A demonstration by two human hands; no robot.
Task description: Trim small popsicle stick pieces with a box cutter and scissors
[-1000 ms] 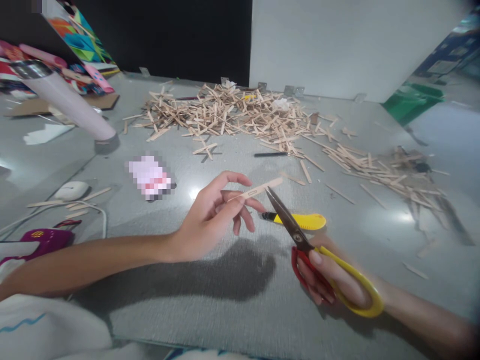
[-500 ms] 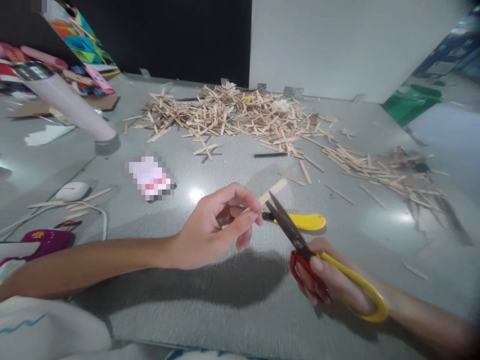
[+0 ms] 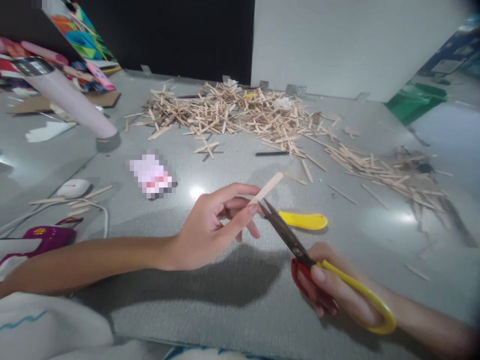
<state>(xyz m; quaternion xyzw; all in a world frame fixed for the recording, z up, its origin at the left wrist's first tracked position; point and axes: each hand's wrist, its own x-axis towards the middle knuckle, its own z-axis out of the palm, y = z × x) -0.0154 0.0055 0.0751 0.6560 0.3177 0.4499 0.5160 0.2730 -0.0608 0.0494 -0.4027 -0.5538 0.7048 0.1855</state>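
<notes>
Between thumb and fingers, my left hand [image 3: 221, 225] pinches a flat wooden craft stick [image 3: 268, 187], its rounded end pointing up and to the right. My right hand [image 3: 330, 280] grips scissors [image 3: 294, 245] with one yellow and one red handle loop. The blades are nearly closed, and their tips lie close to the stick beside my left fingertips; whether they touch it I cannot tell. On the table behind the blades lies a yellow-handled cutter knife [image 3: 305, 220], partly covered by the scissors and my fingers.
A large heap of craft sticks [image 3: 225, 112] spreads across the back, with more scattered at right. A slim black tool [image 3: 272, 154] lies before it. At left are a pale tumbler [image 3: 71, 100], a white mouse [image 3: 74, 188], a cable and a purple device [image 3: 50, 239]. A green bin [image 3: 416, 102] stands far right.
The scissor blades have closed further, and their tips have moved left and down, off the stick's middle towards my left fingers. More of the stick now shows, tilted more steeply upward.
</notes>
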